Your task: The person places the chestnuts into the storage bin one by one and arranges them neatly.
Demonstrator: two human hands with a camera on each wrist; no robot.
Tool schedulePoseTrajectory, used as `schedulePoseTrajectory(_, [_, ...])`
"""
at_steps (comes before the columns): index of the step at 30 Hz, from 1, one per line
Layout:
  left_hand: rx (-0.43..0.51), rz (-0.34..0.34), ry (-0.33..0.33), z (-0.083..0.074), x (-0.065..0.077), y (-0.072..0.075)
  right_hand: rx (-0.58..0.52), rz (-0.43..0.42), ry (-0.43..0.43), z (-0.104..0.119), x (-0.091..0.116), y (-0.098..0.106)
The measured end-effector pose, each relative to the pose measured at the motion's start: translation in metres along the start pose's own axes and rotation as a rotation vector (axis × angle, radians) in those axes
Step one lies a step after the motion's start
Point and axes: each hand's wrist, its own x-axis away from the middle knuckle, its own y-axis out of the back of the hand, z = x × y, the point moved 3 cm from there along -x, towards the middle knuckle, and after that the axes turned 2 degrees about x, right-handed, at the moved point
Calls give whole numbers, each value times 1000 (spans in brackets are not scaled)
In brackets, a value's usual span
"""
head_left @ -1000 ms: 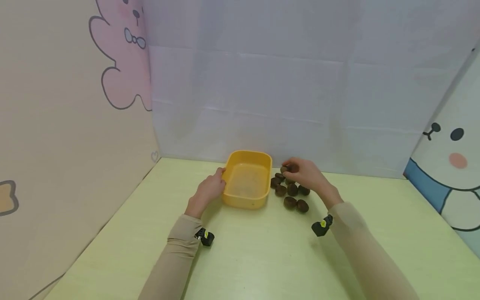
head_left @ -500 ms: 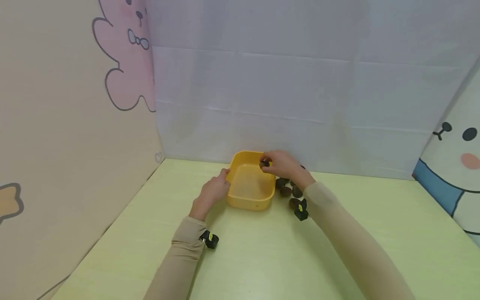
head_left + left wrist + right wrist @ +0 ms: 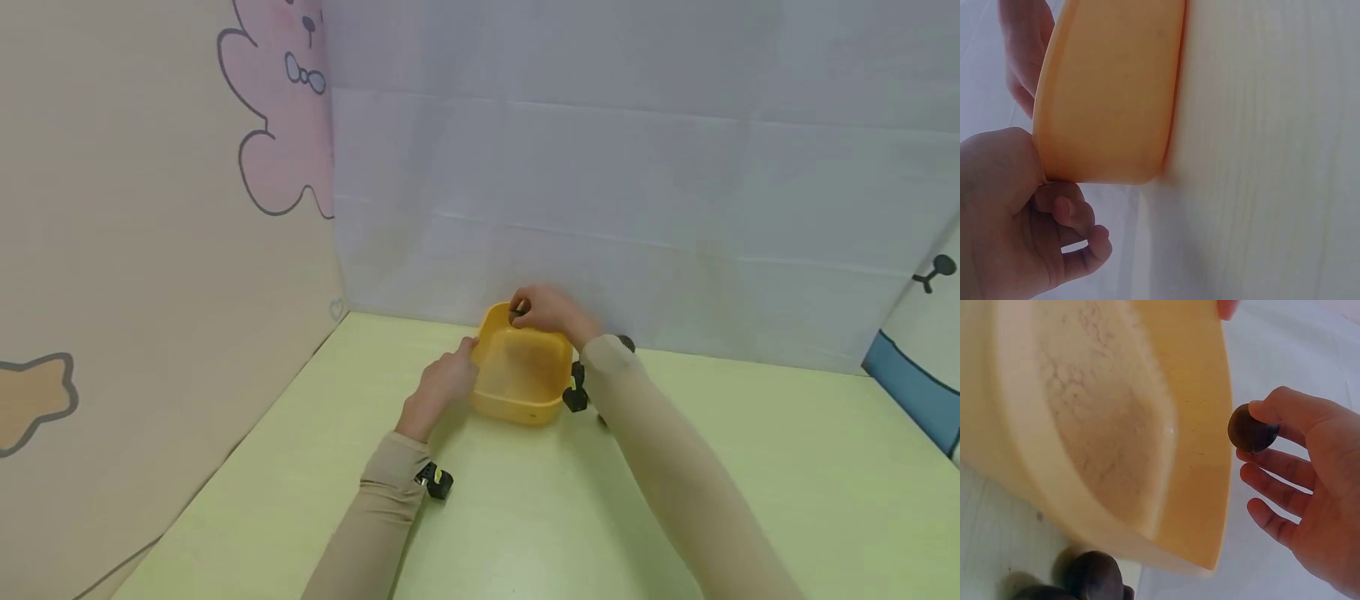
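A yellow plastic box [image 3: 517,410] stands on the table near the back wall. My left hand [image 3: 448,379] grips its left rim; in the left wrist view curled fingers [image 3: 1072,215] lie against the outer wall. Over the box's far rim my right hand [image 3: 553,310] pinches a dark brown, round, chestnut-like thing [image 3: 1252,429] between thumb and fingers. The other fingers of that hand are spread in the right wrist view. The visible part of the box's floor [image 3: 1104,425] shows faint dark marks and nothing lying on it.
More dark brown round things [image 3: 1094,576] lie on the table just right of the box, mostly hidden by the right forearm in the head view. A white sheet wall [image 3: 645,167] rises close behind the box. A printed side wall [image 3: 150,250] stands at the left.
My right hand has picked up one dark round thing from the group and carried it left to above the box's far side. The left hand has kept its grip on the rim.
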Motion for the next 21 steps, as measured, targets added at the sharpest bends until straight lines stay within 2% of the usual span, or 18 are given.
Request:
schedulePoseTrajectory(9, [9, 2, 23, -6, 5, 2, 18, 103, 10, 2, -13, -11])
schedulePoseTrajectory(14, [16, 10, 33, -5, 6, 2, 62, 188, -39, 3, -19, -19])
schedulePoseTrajectory(21, [1, -1, 23, -5, 6, -4, 2, 256, -113, 2, -16, -29])
